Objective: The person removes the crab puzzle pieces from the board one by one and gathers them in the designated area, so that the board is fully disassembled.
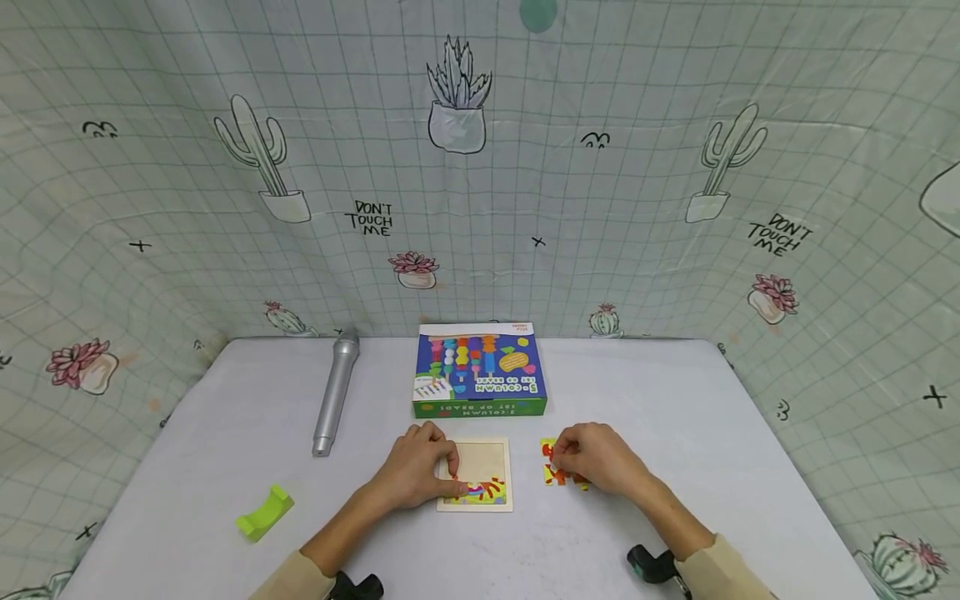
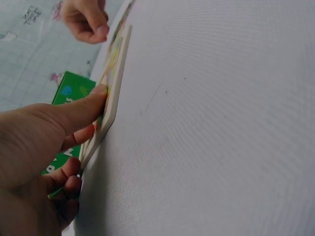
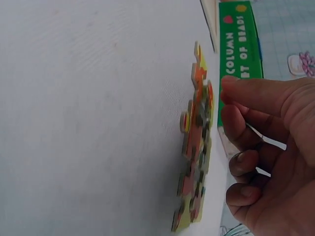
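Observation:
My left hand (image 1: 412, 468) is at the left side of a small wooden puzzle tray (image 1: 474, 507). Its thumb presses on the joined, bright pieces (image 1: 491, 492) along the tray's near side, and its other fingers curl at the left edge, as the left wrist view shows. The upper part of the tray shows bare wood. Over a cluster of loose jigsaw pieces (image 3: 189, 142) to the right hovers my right hand (image 1: 600, 457), partly covering them in the head view. Its thumb and fingers are loosely bent, and nothing shows between them in the right wrist view.
Behind the tray lies a blue and green bead-set box (image 1: 480, 407). A grey cylindrical stick (image 1: 335, 396) stretches along the table's left part, with a lime-green curved block (image 1: 266, 512) nearer me. Patterned cloth (image 1: 480, 208) hangs around the white table (image 1: 637, 383).

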